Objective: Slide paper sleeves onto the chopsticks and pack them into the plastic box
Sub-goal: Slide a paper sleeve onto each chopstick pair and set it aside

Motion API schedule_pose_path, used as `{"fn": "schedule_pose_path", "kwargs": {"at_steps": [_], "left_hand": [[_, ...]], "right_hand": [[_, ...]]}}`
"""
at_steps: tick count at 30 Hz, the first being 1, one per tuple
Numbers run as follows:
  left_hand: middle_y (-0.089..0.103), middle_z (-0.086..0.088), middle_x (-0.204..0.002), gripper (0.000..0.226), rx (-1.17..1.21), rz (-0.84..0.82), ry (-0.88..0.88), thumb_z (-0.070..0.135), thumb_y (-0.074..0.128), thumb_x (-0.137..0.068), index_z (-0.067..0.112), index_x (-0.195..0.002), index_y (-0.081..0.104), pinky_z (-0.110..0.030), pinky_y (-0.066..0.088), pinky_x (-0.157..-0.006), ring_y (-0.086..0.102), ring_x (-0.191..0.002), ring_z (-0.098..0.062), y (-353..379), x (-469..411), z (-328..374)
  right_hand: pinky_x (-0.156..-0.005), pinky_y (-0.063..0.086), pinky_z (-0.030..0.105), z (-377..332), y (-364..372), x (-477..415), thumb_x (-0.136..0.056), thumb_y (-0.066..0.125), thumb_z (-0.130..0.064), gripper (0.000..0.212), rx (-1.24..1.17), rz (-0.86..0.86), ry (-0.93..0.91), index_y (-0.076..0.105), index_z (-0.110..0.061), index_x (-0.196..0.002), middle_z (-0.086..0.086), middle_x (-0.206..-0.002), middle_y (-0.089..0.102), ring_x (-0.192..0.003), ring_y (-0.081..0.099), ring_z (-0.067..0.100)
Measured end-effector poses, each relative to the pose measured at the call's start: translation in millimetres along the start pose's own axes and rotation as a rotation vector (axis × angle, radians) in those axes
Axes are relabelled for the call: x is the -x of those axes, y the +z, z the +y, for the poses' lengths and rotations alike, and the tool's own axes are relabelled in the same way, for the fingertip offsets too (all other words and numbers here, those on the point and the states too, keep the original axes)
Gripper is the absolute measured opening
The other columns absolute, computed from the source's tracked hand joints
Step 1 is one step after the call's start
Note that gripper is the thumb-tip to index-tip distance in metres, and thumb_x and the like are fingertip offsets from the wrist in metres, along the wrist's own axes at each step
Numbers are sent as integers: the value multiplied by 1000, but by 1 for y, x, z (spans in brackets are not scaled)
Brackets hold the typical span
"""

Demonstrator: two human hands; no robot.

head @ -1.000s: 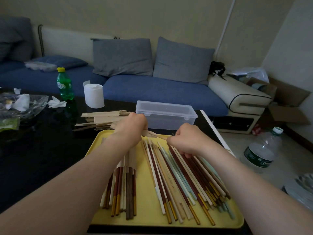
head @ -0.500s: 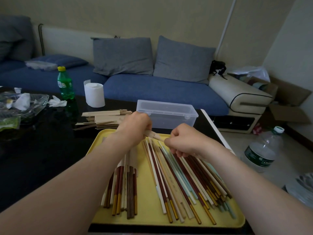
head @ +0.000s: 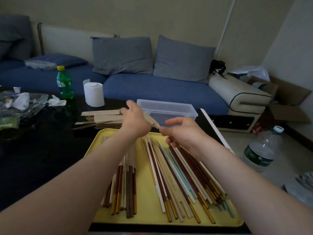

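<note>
My left hand [head: 135, 121] holds a tan paper sleeve [head: 152, 119] raised above the far end of the yellow tray [head: 152, 212]. My right hand [head: 183, 134] pinches the ends of chopsticks at the sleeve's open mouth. Several loose chopsticks [head: 179, 177] of mixed colours fan across the tray's right half, and a smaller bunch [head: 123, 189] lies on its left half. A stack of paper sleeves [head: 100, 118] sits on the black table beyond the tray. Just behind my hands stands the clear plastic box [head: 167, 109], lid off.
A white tissue roll [head: 93, 94] and a green bottle [head: 64, 83] stand at the table's far left, by a glass dish [head: 22, 104] with crumpled paper. A blue sofa [head: 160, 89] runs behind. To the right, on the floor, is a water bottle [head: 261, 150].
Both hands lifted off the tray. My left hand rose with the sleeve toward the box; my right hand brought the chopstick ends up to the sleeve's mouth.
</note>
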State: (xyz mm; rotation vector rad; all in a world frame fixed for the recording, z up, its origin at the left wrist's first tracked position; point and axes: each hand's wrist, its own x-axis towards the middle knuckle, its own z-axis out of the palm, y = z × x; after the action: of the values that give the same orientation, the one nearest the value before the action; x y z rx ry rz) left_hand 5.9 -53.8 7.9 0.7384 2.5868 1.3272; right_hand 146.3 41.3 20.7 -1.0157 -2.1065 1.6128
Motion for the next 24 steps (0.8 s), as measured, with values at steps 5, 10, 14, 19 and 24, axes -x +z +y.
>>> {"fn": "schedule_pose_path", "kwargs": {"at_steps": [5,10,14,19,24], "left_hand": [[62,-16,-120,41,699,-82,-320,11,66,-97,12,-133,47,-35,64,-61,68,-106,-32,-3,-4,11],[69,-20,-110,26,696,-108,-242,2,73,-93,3,-117,63,-28,62,-56,75,-95,-32,-5,4,5],[66,-18,-115,47,674,-60,-280,5,80,-89,9,-127,53,-41,67,-69,74,-100,-34,-4,-3,0],[65,-19,-118,70,607,-13,-298,8,86,-79,8,-134,43,-49,66,-77,73,-100,-37,-8,-6,-2],[67,-21,-115,56,551,-246,-316,2,79,-89,8,-134,46,-35,63,-55,78,-86,-31,-8,4,2]], "right_hand": [[-70,61,32,-7,1,4,-94,68,-5,35,-31,-2,4,65,-20,-126,12,-96,81,-77,74,19],[-86,67,42,-8,2,6,-95,74,3,44,-180,-109,20,57,-12,-133,20,-94,82,-88,82,29],[-83,69,45,-17,-5,15,-107,59,-12,17,105,-166,62,67,-1,-119,18,-90,82,-86,83,33],[-79,67,42,-19,-12,23,-106,50,-3,27,269,-324,97,59,-8,-131,19,-92,82,-86,83,32],[-75,65,38,-10,-4,16,-106,65,-6,48,141,-324,97,45,-14,-148,16,-97,83,-90,83,29]]}}
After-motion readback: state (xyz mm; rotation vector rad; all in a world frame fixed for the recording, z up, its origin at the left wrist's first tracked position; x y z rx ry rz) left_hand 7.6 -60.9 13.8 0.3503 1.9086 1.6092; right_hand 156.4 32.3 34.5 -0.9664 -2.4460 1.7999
